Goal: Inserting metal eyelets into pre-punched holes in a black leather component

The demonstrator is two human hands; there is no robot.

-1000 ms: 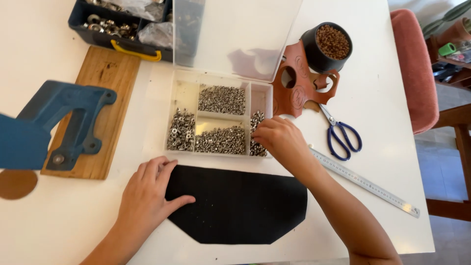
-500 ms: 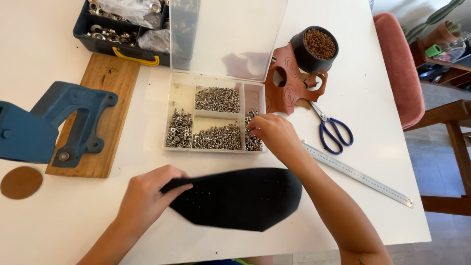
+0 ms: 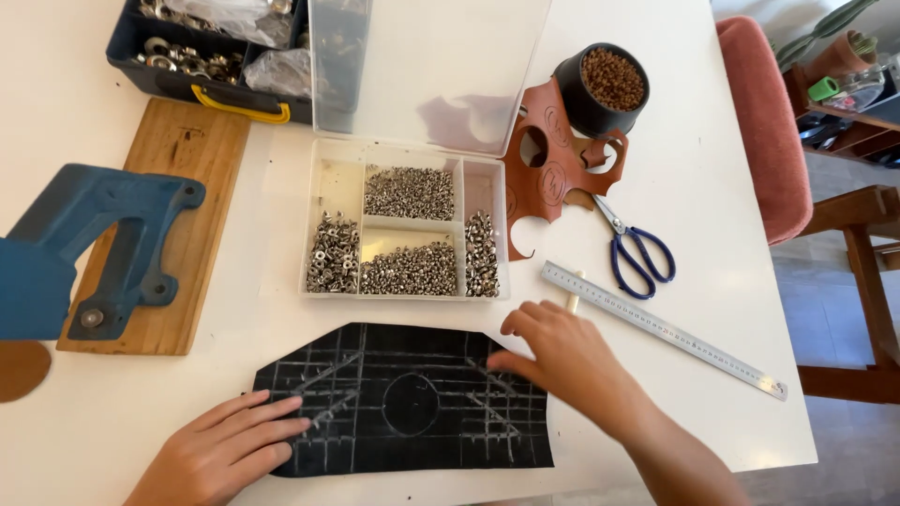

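My two flat, open hands, left hand (image 3: 220, 454) and right hand (image 3: 562, 356), pressed one black sheet (image 3: 408, 403); it lay long sideways between them.

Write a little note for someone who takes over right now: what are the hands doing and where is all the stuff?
Left hand: open, flat on the black sheet, lower left corner.
Right hand: open, fingers pressing the sheet's right upper edge.
The sheet lies flat with its marked side up, showing a grid and a circle.
The parts box is open behind it; ruler and scissors lie to the right, blue press to the left.
No hardware is on the sheet yet.
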